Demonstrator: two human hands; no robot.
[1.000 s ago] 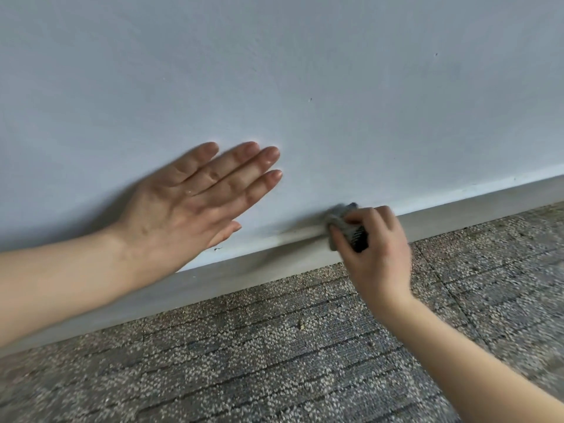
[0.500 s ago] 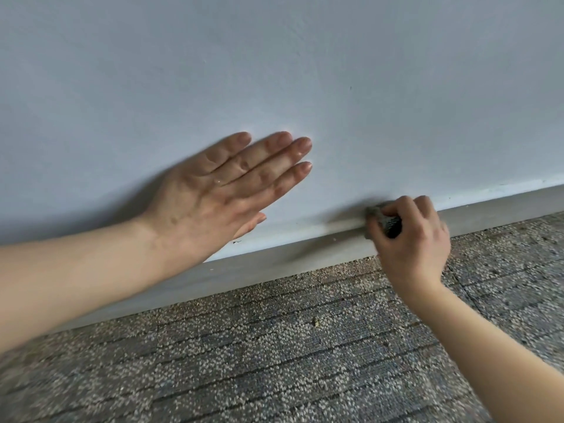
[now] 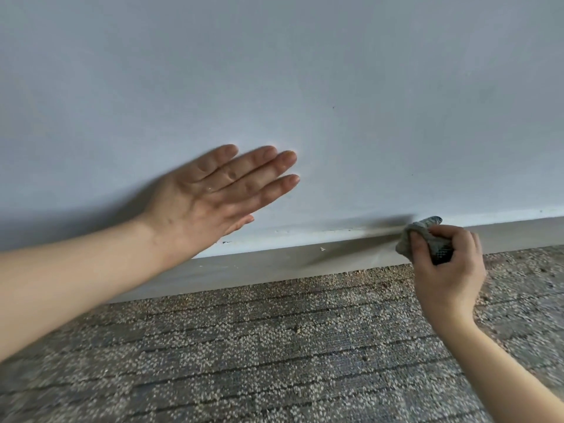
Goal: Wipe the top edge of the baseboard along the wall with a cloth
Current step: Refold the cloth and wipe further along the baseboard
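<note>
head view
wall: pale blue-grey painted wall point(image 3: 335, 71) fills the upper half, with a few tiny dark specks.
floor: grey speckled carpet point(image 3: 274, 346) in brick-like rows, running up to the foot of the wall.
baseboard: plain grey baseboard point(image 3: 290, 264) slants across between wall and carpet, higher at the right.
left hand: left hand point(image 3: 213, 196) seen from the back, palm toward the wall, fingers point(image 3: 262, 169) straight and close together, holding nothing. slightly blurred, so cannot tell if it presses the wall or sits just off it. its shadow lies on the wall behind the wrist.
right hand: right hand point(image 3: 448, 270) curled round a bunched grey cloth point(image 3: 421, 232), thumb point(image 3: 416, 244) on its near side.
cloth: sits at the top edge of the baseboard, one end poking out past the knuckles onto the wall. a dark patterned part shows between thumb and curled fingers.
marks: white fleck point(image 3: 322, 248) on the baseboard between the two hands. small dark scuff point(image 3: 225, 242) on the wall just below the left thumb.
</note>
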